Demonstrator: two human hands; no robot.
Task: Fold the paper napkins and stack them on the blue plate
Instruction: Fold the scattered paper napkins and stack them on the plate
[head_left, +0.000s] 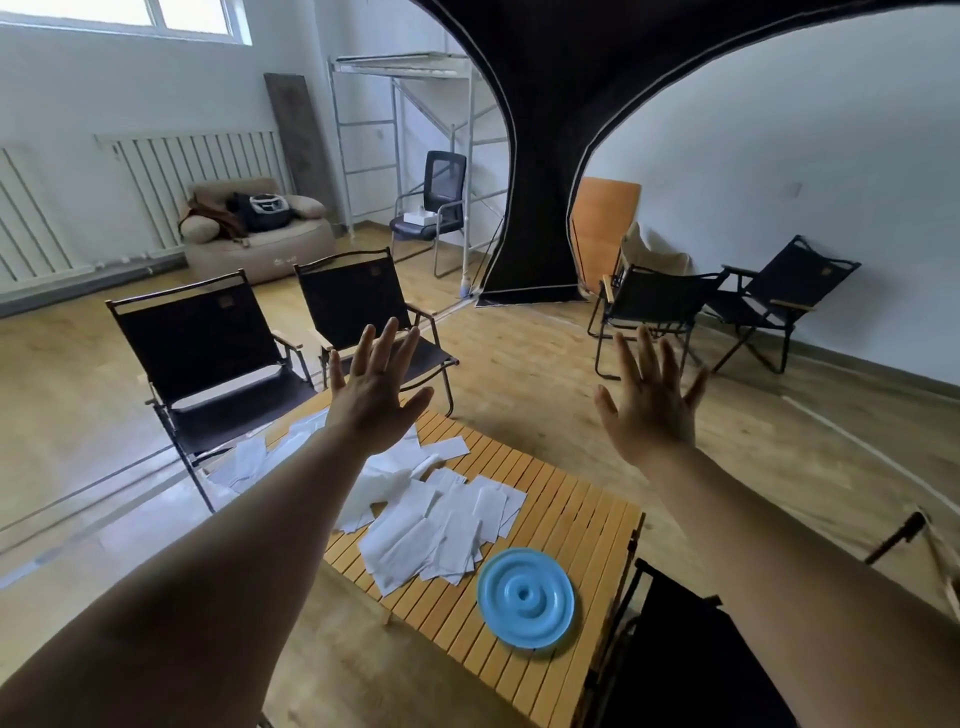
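Several white paper napkins (426, 519) lie scattered flat across the middle and far part of a low wooden slatted table (566, 525). A round blue plate (525, 597) with raised rings sits on the table's near right part, with nothing on it. My left hand (376, 389) is held up in the air above the table's far end, fingers straight and spread, holding nothing. My right hand (652, 402) is raised likewise to the right of the table, fingers spread, empty. Both forearms stretch out from the bottom corners; the left one hides part of the napkin pile.
Two black folding chairs (218, 358) stand beyond the table's far side; two more (654, 312) stand at the right by the wall. A black chair back (691, 660) is close at the table's near right. A dark tent panel (540, 171) hangs behind.
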